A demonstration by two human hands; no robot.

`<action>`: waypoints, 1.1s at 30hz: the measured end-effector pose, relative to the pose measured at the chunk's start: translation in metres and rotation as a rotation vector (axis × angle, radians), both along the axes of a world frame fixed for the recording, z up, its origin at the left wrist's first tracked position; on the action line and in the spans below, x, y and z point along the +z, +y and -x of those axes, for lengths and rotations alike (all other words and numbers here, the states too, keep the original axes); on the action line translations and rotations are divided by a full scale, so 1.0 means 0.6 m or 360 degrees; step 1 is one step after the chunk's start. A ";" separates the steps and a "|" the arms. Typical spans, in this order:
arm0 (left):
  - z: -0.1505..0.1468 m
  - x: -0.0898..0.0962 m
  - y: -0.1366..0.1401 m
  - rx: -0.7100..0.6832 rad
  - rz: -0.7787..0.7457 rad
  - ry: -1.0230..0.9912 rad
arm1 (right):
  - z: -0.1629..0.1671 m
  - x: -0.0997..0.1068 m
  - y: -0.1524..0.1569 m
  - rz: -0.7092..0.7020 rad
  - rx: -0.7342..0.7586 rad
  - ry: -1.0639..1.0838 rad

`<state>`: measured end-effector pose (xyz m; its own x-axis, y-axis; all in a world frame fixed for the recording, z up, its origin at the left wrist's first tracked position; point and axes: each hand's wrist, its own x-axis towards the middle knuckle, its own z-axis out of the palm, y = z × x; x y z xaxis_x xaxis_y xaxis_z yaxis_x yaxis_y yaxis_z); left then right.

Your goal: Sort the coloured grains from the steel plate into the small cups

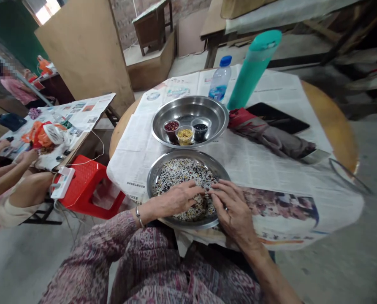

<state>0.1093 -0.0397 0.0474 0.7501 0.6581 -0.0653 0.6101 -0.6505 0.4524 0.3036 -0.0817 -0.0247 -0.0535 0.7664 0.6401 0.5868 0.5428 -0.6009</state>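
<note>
A round steel dish (150,176) near me holds a mix of tiny white, black, yellow and dark red grains or beads (178,169). Over its middle, my left hand (178,197) reaches in from the left, fingers bent and close together at the grains. My right hand (234,207) comes across the right rim, thumb and fingers drawn together. The fingertips of both hands nearly meet; anything pinched there is too small to make out. Behind stands a second steel dish (188,107) with a cup of dark red pieces (171,128), a yellow one (185,135) and a black one (200,130).
Newspaper (128,156) covers the round table (342,122). Behind the dishes are a water bottle (220,80), a teal tumbler (254,69), a folded umbrella (270,137) and a dark tablet-like object (278,116). A red stool (87,185) with a power strip (63,182) stands left, beside another person's arms (14,169).
</note>
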 end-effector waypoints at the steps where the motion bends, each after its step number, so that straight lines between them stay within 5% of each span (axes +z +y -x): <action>1: -0.009 0.002 0.011 -0.0025 -0.0089 0.0038 | 0.000 0.001 0.000 0.0002 -0.0002 0.0001; 7: -0.012 0.009 0.077 0.0177 -0.0518 0.0360 | -0.003 0.006 0.005 -0.0022 0.0015 -0.0046; 13: 0.050 0.024 0.047 0.0511 -0.0363 0.0552 | -0.001 0.012 0.003 0.0007 0.0001 -0.0050; 17: 0.074 0.034 -0.013 0.0385 -0.0024 0.0371 | -0.001 0.011 0.003 0.0029 -0.0008 -0.0047; 22: 0.042 0.030 -0.043 -0.0016 0.0166 0.0134 | -0.002 0.008 0.003 0.0042 -0.0020 -0.0030; 26: 0.006 0.014 -0.004 -0.0077 -0.0009 0.0145 | -0.001 0.006 0.004 0.0061 -0.0026 -0.0002; 31: 0.007 0.004 0.041 0.0309 -0.0372 0.0022 | 0.001 0.007 0.004 0.0085 -0.0043 0.0033; 33: 0.015 0.005 0.037 0.0308 -0.0447 -0.0008 | 0.002 0.008 0.004 0.0106 -0.0054 0.0047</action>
<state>0.1004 -0.0174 0.0502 0.6093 0.7801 0.1419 0.7327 -0.6224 0.2753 0.3024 -0.0793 -0.0201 -0.0089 0.8085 0.5884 0.5857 0.4812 -0.6523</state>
